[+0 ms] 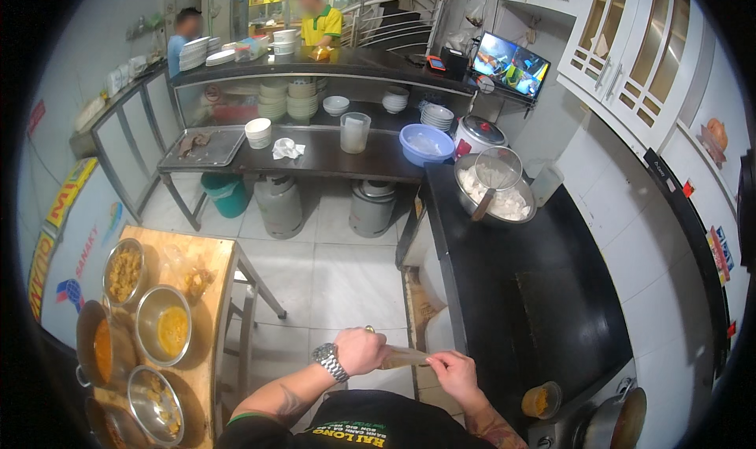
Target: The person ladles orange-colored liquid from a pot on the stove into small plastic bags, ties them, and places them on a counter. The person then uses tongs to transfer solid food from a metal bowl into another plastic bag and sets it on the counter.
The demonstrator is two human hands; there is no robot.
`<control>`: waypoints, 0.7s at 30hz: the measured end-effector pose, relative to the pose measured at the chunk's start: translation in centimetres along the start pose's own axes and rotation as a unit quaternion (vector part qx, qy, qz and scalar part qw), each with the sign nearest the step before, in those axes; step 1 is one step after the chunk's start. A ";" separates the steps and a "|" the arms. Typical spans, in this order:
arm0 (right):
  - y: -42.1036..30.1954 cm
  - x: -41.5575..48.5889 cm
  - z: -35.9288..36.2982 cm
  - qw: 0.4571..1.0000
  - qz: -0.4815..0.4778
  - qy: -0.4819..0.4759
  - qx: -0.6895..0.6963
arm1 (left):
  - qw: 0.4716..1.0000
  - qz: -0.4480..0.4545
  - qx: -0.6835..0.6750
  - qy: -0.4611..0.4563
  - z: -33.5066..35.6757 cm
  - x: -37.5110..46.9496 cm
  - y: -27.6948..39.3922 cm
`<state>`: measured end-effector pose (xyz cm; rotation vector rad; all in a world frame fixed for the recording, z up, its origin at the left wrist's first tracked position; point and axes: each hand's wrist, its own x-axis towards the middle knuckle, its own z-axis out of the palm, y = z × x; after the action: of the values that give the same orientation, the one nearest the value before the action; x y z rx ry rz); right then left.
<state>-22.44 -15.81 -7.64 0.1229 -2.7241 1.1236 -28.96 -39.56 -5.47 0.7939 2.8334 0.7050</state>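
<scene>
Between my two hands stretches a thin translucent piece, seemingly a plastic bag point(405, 358), held above the tiled floor in front of my body. My left hand point(358, 352), with a metal watch on the wrist, is closed in a fist on one end. With thumb and fingertips, my right hand point(453, 373) pinches the other end beside the edge of the black counter point(567, 313). What the piece contains, if anything, cannot be made out. A clear plastic cup point(540, 399) of yellow-orange food stands on the counter, right of my right hand.
Metal bowls of food, including one with yellow liquid point(172, 329), crowd the wooden table point(207, 245) at left. A large bowl of white chunks point(509, 205) with a strainer stands on the counter's far end. A pot point(623, 419) is at lower right. Two people stand behind the serving counter.
</scene>
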 end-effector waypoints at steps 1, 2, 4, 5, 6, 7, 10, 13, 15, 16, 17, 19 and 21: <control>-0.3 0.2 0.0 1.000 0.009 0.000 -0.003 | 1.000 0.002 0.013 -0.013 -0.3 -0.1 0.0; -0.7 0.2 -0.1 1.000 0.021 -0.002 -0.008 | 1.000 0.004 0.015 -0.023 -0.6 -0.3 -0.1; -1.6 0.3 -0.5 1.000 -0.001 0.006 0.028 | 1.000 0.018 0.005 -0.013 -1.4 -0.9 -0.1; -2.1 0.5 -0.7 0.999 -0.002 0.011 0.042 | 1.000 0.026 0.001 -0.005 -1.8 -1.1 -0.3; -2.8 0.5 -1.0 0.999 -0.016 0.006 0.044 | 1.000 0.026 0.002 -0.005 -2.3 -1.3 -0.5; -3.4 0.4 -1.4 0.999 -0.019 0.001 0.044 | 0.999 0.030 -0.024 -0.006 -2.6 -1.5 -0.7; -5.0 0.6 -2.8 0.998 -0.038 0.004 0.046 | 0.993 0.036 -0.108 -0.028 -2.9 -2.0 -1.8; -6.1 0.5 -3.9 0.996 -0.054 0.026 0.065 | 0.961 0.100 -0.257 -0.024 -1.7 -2.1 -3.2; -6.6 0.4 -4.5 0.994 -0.064 0.040 0.076 | 0.951 0.123 -0.280 -0.039 -0.4 -1.6 -4.1; -6.8 0.4 -4.7 0.994 -0.068 0.046 0.078 | 0.953 0.155 -0.261 -0.016 0.5 -1.1 -4.0; -7.0 0.2 -4.9 0.994 -0.062 0.048 0.079 | 0.955 0.179 -0.238 0.001 1.8 -0.8 -3.4; -7.3 0.1 -5.0 0.994 -0.074 0.034 0.070 | 0.930 0.264 -0.254 0.004 4.1 0.5 -1.3; -7.6 0.1 -5.1 0.995 -0.082 0.022 0.057 | 0.925 0.234 -0.299 -0.019 5.8 1.7 1.4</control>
<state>-20.64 -17.61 1.12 0.3288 -2.5573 1.2189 -28.49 -35.30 -9.93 1.3274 2.1735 1.4916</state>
